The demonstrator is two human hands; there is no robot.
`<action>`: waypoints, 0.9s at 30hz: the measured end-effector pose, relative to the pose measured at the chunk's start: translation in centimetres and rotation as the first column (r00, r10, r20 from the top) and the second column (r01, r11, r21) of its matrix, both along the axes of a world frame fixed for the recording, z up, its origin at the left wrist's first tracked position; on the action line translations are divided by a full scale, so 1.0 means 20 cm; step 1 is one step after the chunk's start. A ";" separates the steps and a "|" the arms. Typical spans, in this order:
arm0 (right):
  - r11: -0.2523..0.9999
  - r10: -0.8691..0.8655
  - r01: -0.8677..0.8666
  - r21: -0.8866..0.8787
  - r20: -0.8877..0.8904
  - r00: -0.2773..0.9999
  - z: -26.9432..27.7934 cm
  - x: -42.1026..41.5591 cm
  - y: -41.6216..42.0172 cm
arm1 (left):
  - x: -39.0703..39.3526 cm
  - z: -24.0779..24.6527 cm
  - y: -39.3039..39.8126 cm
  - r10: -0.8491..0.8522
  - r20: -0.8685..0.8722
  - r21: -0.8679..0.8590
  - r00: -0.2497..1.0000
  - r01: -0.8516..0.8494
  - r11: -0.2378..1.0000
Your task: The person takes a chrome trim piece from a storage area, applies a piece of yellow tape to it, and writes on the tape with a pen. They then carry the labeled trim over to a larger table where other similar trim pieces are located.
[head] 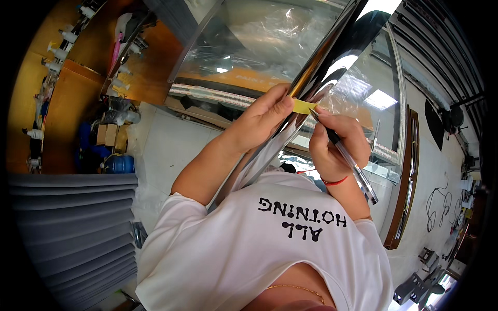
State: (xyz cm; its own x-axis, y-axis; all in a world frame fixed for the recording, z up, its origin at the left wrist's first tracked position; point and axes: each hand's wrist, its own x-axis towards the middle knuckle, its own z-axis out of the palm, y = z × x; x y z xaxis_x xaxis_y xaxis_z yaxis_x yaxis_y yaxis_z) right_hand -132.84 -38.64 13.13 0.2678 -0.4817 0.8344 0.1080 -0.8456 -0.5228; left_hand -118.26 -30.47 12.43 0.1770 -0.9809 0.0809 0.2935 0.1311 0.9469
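A long, glossy, mirror-like roll slants from the upper right down towards my body. Against it lies a strip of yellow paper or tape. My left hand has its thumb on the strip's left end, its fingers bent round behind the roll. Between the fingers of my right hand is a clear-barrelled pen with a black grip, its tip at the strip's right part. Whether the strip bears any writing cannot be told.
A glass-topped case with clear plastic film stands beyond the roll. Shelves with spray bottles are at the left, above a grey pleated curtain and a blue water jug. A loose black cable lies on the floor at right.
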 end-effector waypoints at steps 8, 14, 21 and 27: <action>0.996 -0.062 0.063 -0.064 0.023 0.998 -0.01 0.00 0.02 | -0.01 0.00 0.00 -0.050 0.025 -0.025 0.998 0.051 0.998; 0.995 -0.052 0.056 -0.081 0.041 0.998 -0.03 0.00 0.02 | -0.01 0.00 0.00 -0.053 0.073 -0.016 0.996 0.054 0.998; 0.999 -0.052 0.052 -0.013 0.015 0.999 -0.01 -0.01 0.02 | 0.00 0.01 0.00 -0.048 0.054 0.002 0.997 0.048 0.999; 0.999 -0.029 0.031 -0.041 0.047 0.998 -0.02 0.01 -0.01 | -0.01 0.02 -0.01 -0.030 0.071 -0.011 0.997 0.031 0.999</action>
State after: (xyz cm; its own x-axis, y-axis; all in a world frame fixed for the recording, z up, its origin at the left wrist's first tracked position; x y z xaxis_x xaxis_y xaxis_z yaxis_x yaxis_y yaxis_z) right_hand -132.70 -38.79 12.63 0.2141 -0.4531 0.8654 0.1060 -0.8699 -0.4817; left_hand -118.41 -30.70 12.79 0.1404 -0.9846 0.1040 0.2300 0.1346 0.9638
